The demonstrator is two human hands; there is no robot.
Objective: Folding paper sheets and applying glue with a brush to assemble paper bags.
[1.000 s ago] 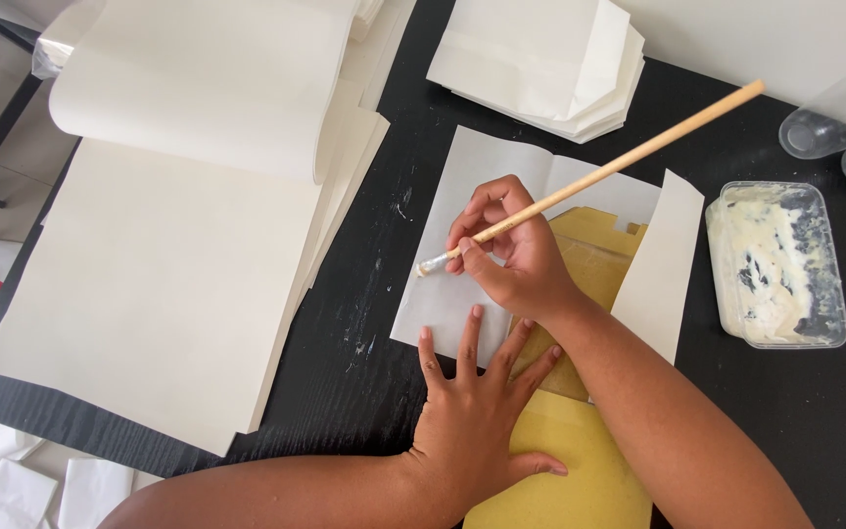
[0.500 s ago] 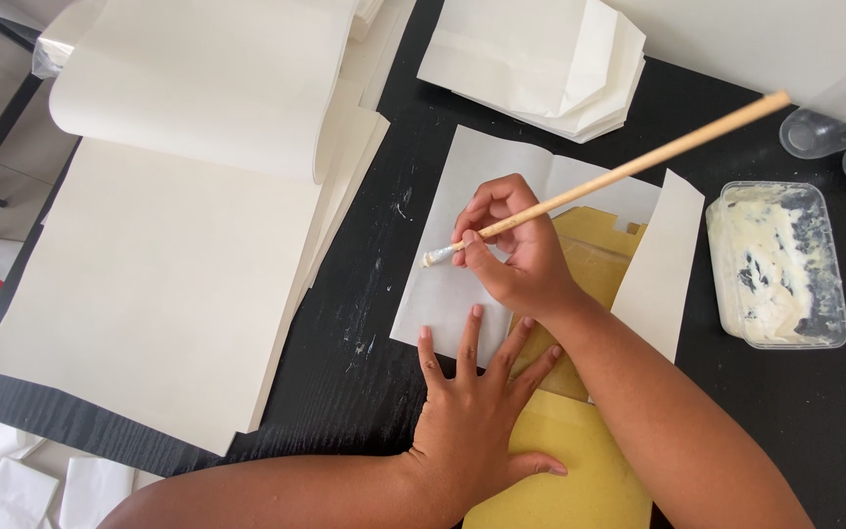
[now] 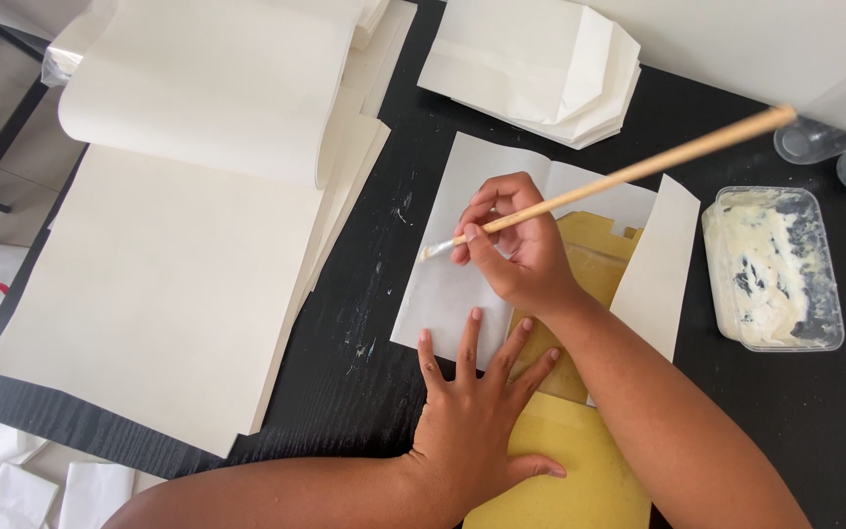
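Note:
My right hand (image 3: 511, 245) grips a long wooden-handled brush (image 3: 629, 174), its pale tip touching the left part of a white paper sheet (image 3: 443, 294) on the black table. Under that sheet lies a yellow card template (image 3: 589, 264), with the sheet's right flap (image 3: 658, 264) folded up beside it. My left hand (image 3: 477, 416) rests flat, fingers spread, pressing the sheet's lower edge and the yellow card (image 3: 580, 470).
A clear plastic tub of whitish paste (image 3: 771, 269) sits at the right. A stack of folded white paper bags (image 3: 536, 64) lies at the top. Large cream sheets (image 3: 159, 284) cover the left of the black table (image 3: 354, 382). Clear containers (image 3: 815, 137) stand at the top right.
The brush handle has swung slightly upward at its far end while the tip stays near the sheet's left part. My left hand has kept still.

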